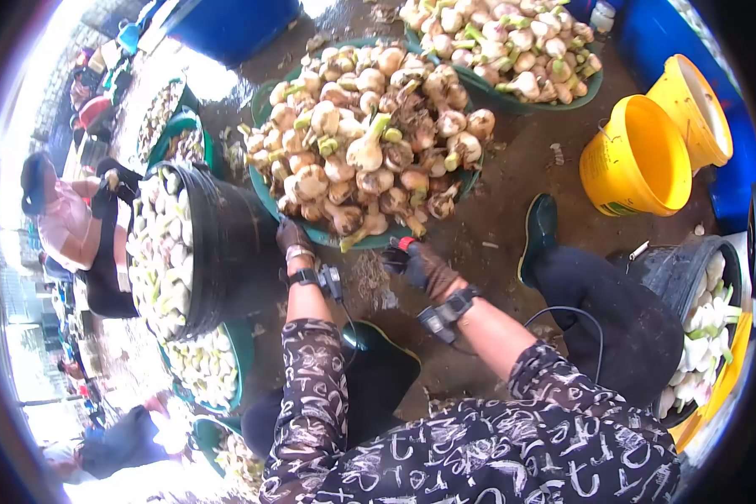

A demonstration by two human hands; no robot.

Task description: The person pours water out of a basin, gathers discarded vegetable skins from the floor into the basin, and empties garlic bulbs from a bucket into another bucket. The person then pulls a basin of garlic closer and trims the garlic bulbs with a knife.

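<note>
A green basin (265, 189) piled high with garlic bulbs (365, 151), their stems cut short and skins soiled, sits in front of me. My left hand (294, 239), in a brown glove, is at the basin's near left rim beside a large black bucket (235, 244). Its fingers are too small and dark to make out. Near the basin's front edge, my gloved right hand (428, 270) is closed around a dark tool with a red part (406, 244); its exact kind is unclear. Both wrists wear strapped devices with cables.
Peeled-looking white garlic (161, 252) fills the black bucket. Another garlic basin (554, 105) stands at the back. Yellow buckets (638, 160) are at right, above a dark bucket (689, 260) holding trimmed garlic. A seated person (71, 218) is at left. My boots are on the wet floor.
</note>
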